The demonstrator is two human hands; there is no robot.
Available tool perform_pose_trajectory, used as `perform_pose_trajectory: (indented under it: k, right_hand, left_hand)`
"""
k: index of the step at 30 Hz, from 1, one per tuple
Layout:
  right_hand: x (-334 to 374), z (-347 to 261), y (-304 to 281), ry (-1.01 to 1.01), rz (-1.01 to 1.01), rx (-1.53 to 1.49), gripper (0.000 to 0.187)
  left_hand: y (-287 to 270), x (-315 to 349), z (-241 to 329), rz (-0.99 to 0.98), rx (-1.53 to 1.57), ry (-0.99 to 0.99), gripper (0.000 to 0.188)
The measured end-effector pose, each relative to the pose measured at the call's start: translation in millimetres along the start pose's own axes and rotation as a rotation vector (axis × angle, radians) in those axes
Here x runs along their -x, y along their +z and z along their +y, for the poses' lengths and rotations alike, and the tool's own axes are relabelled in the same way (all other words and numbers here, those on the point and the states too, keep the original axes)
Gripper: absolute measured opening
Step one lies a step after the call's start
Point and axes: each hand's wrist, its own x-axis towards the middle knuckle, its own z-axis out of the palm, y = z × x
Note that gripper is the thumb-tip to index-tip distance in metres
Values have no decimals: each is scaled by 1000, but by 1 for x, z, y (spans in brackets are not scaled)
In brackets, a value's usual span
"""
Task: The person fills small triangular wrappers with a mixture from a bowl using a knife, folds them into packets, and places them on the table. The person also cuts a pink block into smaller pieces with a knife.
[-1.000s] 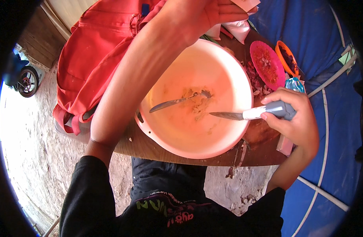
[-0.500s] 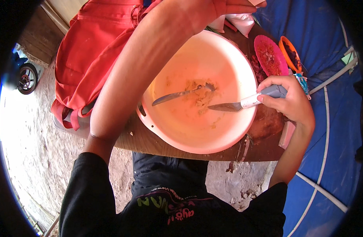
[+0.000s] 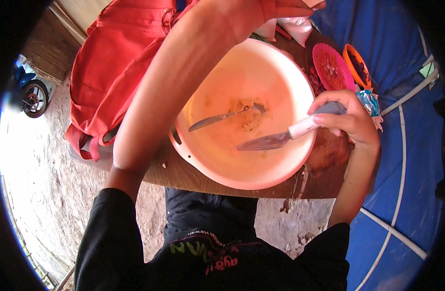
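Note:
A wide white tub (image 3: 300, 160) sits in front of me, tinted orange inside, with yellow-brown paste (image 3: 251, 121) smeared on its bottom. In the paste lies a metal utensil that looks like a spoon (image 3: 212, 120), its far end coated. My right hand (image 3: 346, 116), at the tub's right rim, is closed around the white and grey handle of a knife (image 3: 266, 142). The blade hangs over the tub's inside, pointing left. My left arm crosses over the tub's left side. Beyond its far rim, my left hand (image 3: 285, 8) has fingers stretched out to the right, partly cut off by the frame.
A red backpack (image 3: 111, 63) lies left of the tub on the wooden table (image 3: 208, 179). To the right stand a pink dish (image 3: 331, 65) and an orange bowl (image 3: 356, 68), both with dark red contents, and a blue wrapper (image 3: 368, 103). Filled plastic bags (image 3: 297, 29) lie behind.
The knife in my right hand has shifted left and slightly toward me, its blade now further over the tub. My left hand has barely moved.

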Motion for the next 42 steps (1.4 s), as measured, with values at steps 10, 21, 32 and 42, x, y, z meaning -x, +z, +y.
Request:
perform_pose_trajectory:
  k: [10,21,32,42]
  right_hand:
    - [38,30,-39,-664,680,-555,40]
    - [17,-5,8,-911,1116,677,44]
    - [31,-6,16,-879,1189,924,47]
    - [45,-12,41,-527,359,468,22]
  left_hand:
    - [13,16,1,25,-71,37,42]
    - [17,18,3,-26,32,-10,41]
    - [14,14,5,77,91,-26,45]
    - [-14,5,9,4,249,-49,36]
